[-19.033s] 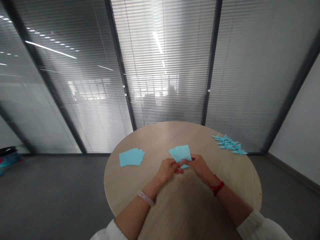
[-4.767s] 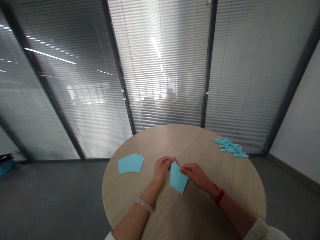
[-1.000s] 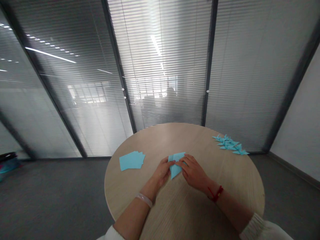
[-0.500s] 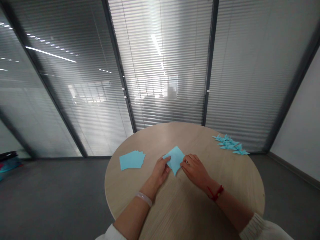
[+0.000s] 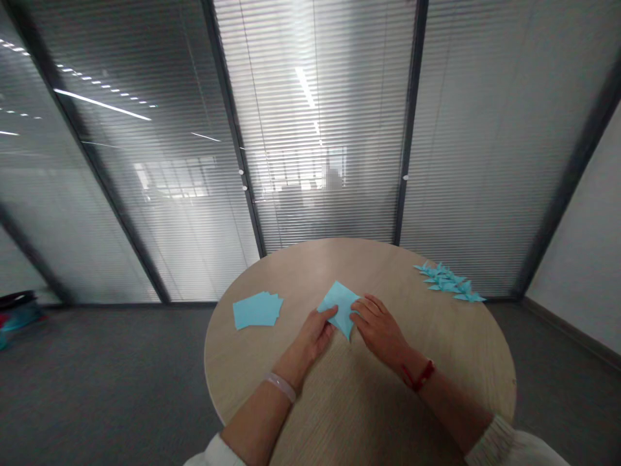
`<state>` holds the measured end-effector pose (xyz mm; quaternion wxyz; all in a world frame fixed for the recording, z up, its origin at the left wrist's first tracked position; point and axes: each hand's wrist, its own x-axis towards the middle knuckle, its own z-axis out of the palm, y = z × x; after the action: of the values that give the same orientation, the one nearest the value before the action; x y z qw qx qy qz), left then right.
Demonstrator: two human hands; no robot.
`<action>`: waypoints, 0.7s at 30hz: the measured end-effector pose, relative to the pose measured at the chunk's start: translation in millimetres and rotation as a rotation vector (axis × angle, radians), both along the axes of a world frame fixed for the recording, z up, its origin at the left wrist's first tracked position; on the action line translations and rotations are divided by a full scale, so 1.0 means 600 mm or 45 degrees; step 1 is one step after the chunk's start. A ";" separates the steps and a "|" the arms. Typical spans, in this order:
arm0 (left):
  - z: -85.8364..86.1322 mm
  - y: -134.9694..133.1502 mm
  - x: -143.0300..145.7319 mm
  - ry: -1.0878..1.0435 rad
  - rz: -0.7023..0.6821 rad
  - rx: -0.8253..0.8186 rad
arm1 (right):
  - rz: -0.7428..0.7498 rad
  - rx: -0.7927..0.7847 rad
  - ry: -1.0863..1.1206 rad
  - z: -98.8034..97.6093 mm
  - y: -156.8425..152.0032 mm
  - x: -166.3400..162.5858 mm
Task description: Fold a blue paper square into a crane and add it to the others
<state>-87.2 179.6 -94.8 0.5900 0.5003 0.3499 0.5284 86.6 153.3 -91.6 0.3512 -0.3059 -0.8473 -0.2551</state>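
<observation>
A light-blue sheet of origami paper [image 5: 341, 303] is held between both hands over the middle of the round table, one corner pointing away and one toward me. My left hand [image 5: 317, 329] pinches its left side, thumb on top and fingers underneath. At the right edge, the curled fingers of my right hand [image 5: 376, 323] grip the paper; their tips are partly hidden. Left of my hands lies a fanned stack of blue paper sheets [image 5: 257, 310]. Several folded blue paper cranes [image 5: 449, 282] sit in a cluster near the table's far right edge.
The round wooden table [image 5: 388, 414] has its far edge close to a glass wall with blinds [image 5: 330, 220]. A dark bag-like object [image 5: 19, 314], partly cut off, is on the floor at far left.
The sheet has turned slightly, its far corner swinging left and its near corner right. My left thumb sits a little farther right over the paper.
</observation>
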 end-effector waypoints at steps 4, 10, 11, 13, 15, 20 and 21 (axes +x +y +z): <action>0.000 0.003 0.000 -0.021 0.000 -0.007 | 0.027 -0.077 -0.117 -0.002 -0.001 -0.009; 0.010 -0.004 0.004 -0.285 -0.039 -0.216 | 0.010 -0.098 -0.153 0.003 -0.008 -0.013; 0.011 -0.005 0.004 -0.303 -0.047 -0.229 | 0.021 -0.096 -0.150 0.002 -0.007 -0.013; 0.012 -0.005 0.005 -0.312 -0.068 -0.238 | 0.052 -0.104 -0.145 0.001 -0.005 -0.011; 0.010 -0.003 0.005 -0.317 -0.087 -0.247 | 0.088 -0.114 -0.142 -0.002 -0.003 -0.010; 0.005 0.001 0.006 -0.385 -0.057 -0.322 | 0.073 -0.147 -0.117 -0.008 0.001 -0.008; 0.006 0.001 0.007 -0.407 -0.043 -0.339 | 0.057 -0.172 -0.104 -0.009 0.001 -0.009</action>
<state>-83.0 179.9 -91.4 0.7077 0.3334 0.3101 0.5403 81.3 154.0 -96.8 0.3006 -0.2995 -0.8828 -0.2016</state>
